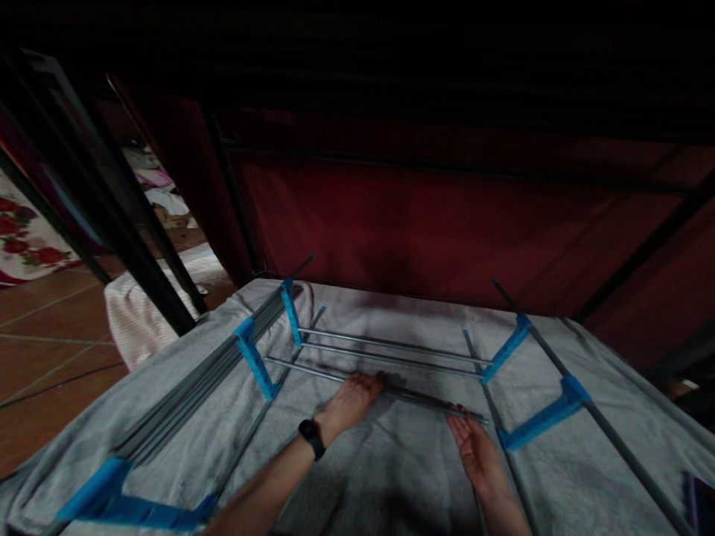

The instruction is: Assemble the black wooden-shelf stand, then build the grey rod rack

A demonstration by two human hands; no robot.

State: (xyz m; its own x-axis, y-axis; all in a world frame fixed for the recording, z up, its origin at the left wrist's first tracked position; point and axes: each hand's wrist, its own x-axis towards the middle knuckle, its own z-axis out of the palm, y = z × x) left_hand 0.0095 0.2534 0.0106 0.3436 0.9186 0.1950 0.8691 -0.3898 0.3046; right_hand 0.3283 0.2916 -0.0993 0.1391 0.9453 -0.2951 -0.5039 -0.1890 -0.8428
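A thin grey metal rod [313,370] lies crosswise in a partly joined frame of rods and blue plastic brackets. My left hand [353,402], with a black watch at the wrist, is closed over the rod's middle. Under the rod's right end, my right hand [470,444] has its fingers against it, palm up. The rod's left end meets a blue bracket [257,365]; its right end stops short of another blue bracket [539,423]. Farther back, two cross rods [391,344] span the left and right sides.
Several loose grey rods [184,398] lie along the left side on a grey blanket [413,476]. Behind stands a dark red panel [391,223] with dark metal bars. A white striped cloth [142,313] hangs at left above the tiled floor [50,335]. A dark device [701,502] sits at lower right.
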